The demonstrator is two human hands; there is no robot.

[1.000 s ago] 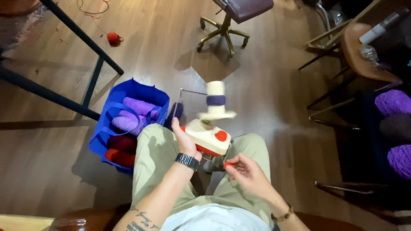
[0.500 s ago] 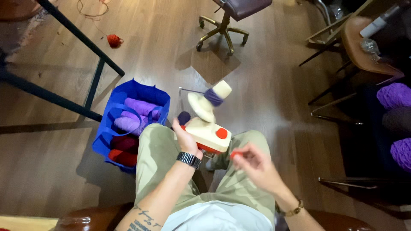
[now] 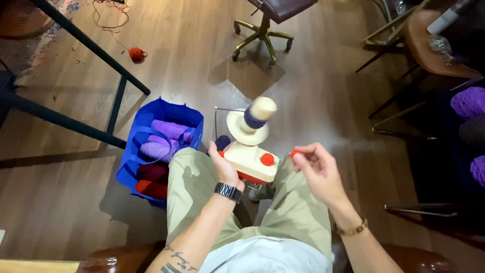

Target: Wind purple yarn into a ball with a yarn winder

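Wooden plank floor (image 3: 313,91) carries all: blue bag (image 3: 151,116) of purple and red yarn skeins stands just left of the left hand (image 3: 225,167) gripping the winder. Small orange yarn ball (image 3: 136,53) with loose strand lies far up-left of that grip; a swivel chair base (image 3: 262,38) stands well beyond it, black table legs (image 3: 91,45) to the left

A yarn winder (image 3: 250,151) sits on the person's lap between the left hand (image 3: 225,169) and the right hand (image 3: 316,169), with a bag (image 3: 151,111) of yarn on the floor (image 3: 60,202) to its left and a chair (image 3: 265,20) beyond.
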